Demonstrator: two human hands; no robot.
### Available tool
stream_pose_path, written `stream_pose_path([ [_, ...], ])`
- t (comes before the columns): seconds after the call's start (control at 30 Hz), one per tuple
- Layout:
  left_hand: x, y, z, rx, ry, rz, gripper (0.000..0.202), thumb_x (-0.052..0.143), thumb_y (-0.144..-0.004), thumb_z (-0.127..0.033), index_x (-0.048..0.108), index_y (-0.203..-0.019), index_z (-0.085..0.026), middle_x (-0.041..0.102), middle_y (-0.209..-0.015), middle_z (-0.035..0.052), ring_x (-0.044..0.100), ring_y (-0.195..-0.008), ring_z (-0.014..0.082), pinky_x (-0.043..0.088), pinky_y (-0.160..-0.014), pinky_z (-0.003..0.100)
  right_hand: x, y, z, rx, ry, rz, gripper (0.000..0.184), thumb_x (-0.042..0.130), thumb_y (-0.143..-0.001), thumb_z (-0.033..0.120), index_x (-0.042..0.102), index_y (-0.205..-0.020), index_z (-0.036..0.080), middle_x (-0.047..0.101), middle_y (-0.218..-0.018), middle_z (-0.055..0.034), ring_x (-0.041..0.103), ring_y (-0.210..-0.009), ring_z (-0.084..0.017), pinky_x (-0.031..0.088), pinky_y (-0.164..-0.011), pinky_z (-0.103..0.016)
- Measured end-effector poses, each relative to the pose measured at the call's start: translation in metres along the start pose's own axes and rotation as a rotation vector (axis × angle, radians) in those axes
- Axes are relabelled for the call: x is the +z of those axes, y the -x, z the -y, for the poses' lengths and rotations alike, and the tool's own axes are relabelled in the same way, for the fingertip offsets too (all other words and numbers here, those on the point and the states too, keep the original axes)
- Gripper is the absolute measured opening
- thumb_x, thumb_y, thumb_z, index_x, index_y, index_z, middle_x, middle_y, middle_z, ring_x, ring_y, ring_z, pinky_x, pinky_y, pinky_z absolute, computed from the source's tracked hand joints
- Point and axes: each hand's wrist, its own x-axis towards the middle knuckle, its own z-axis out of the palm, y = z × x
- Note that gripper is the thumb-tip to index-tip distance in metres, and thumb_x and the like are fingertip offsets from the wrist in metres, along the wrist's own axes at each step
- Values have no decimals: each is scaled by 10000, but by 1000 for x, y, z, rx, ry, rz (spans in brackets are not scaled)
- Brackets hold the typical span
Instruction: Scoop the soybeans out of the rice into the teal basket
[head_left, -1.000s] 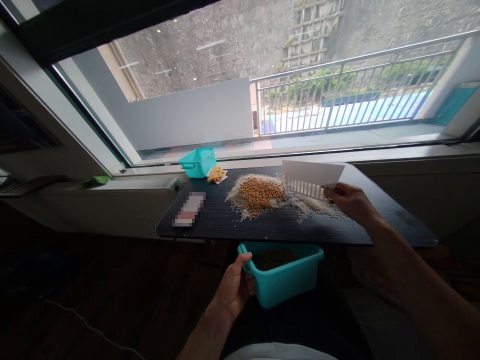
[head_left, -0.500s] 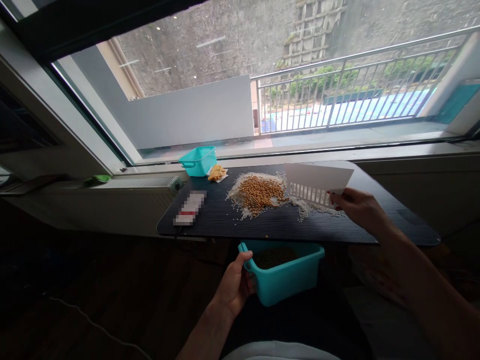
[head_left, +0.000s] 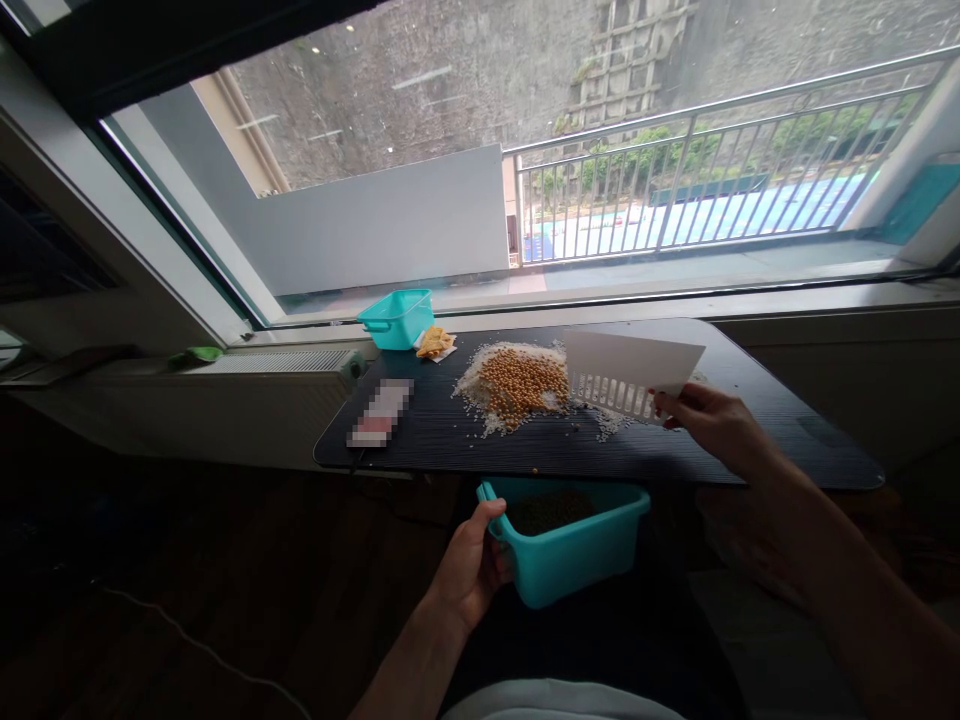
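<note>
My right hand (head_left: 705, 420) pinches the lower right corner of a white slotted card (head_left: 637, 360), held tilted over the dark table. Beside the card's left edge lies a heap of yellow soybeans (head_left: 517, 385) on white, rice-like grains (head_left: 480, 365). More white grains are scattered under and below the card's slots. My left hand (head_left: 476, 555) grips the left rim of a turquoise plastic bin (head_left: 585, 570), thumb over the edge. Dark small grains (head_left: 555, 512) cover the bin's bottom; I cannot tell their kind. The bin is just below the table's near edge.
On the table (head_left: 435, 450), a blurred-out flat object (head_left: 381, 412) lies at left. A second turquoise bin (head_left: 401, 318) stands at the back left, with yellowish pieces on white paper (head_left: 435, 344) beside it. Behind are a window sill and a radiator (head_left: 285, 362).
My right hand and the slotted card have shifted slightly left. Some white grains at the right of the card are no longer seen. My left hand and the bin have hardly moved.
</note>
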Motion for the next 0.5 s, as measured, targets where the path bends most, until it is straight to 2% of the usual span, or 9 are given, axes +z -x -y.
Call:
stream_pose_path([
  [0.27, -1, -1, 0, 2, 5, 4, 394, 698, -648, -387, 386, -502, -197, 372, -373, -83, 355, -341, 53, 253, -368, 183, 3, 6, 1, 3, -33, 45, 351, 677, -610, 492, 691, -797, 196, 652, -652, -13, 589, -589, -146, 534, -574, -302],
  [0.5, 2, -3, 2, -4, 1, 43, 393, 688, -648, -389, 379, -495, -201, 363, -370, -81, 346, -341, 61, 249, -368, 193, -23, 26, 3, 45, 90, -61, 314, 658, -621, 476, 668, -733, 183, 645, -622, -20, 585, -554, -150, 480, -549, -293],
])
